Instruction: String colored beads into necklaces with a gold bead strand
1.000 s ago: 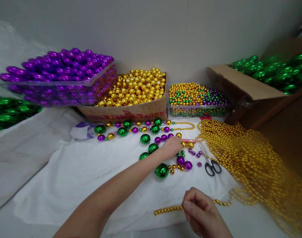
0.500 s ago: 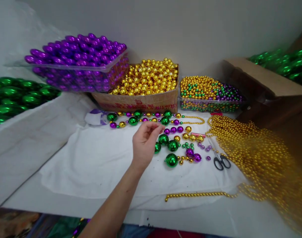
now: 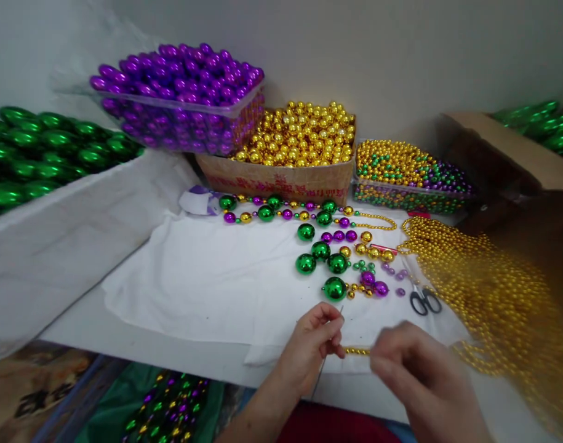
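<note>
My left hand (image 3: 315, 338) is above the near edge of the white cloth, its fingers pinched on a thin dark strand (image 3: 322, 374). One end of the strand sticks up past the fingertips and the other hangs below. To its right is my right hand (image 3: 417, 372), blurred, with its fingers curled together; anything inside them is hidden. Behind both hands lies a gold bead string (image 3: 356, 351), partly covered by them. Loose large green balls (image 3: 334, 288), purple balls (image 3: 339, 235) and gold balls (image 3: 374, 253) lie farther back on the cloth, among smaller beads.
A finished-looking bead strand (image 3: 266, 213) lies at the back. Behind it stand a purple-ball bin (image 3: 170, 106), a gold-ball carton (image 3: 281, 178) and a small-bead tub (image 3: 410, 192). Black-handled scissors (image 3: 426, 301) lie beside heaped gold bead chains (image 3: 484, 289). A white box wall (image 3: 78, 240) borders the left.
My left hand has moved from the green balls down towards me, pinching the thin strand. My right hand has come into view. The camera view has shifted slightly.
</note>
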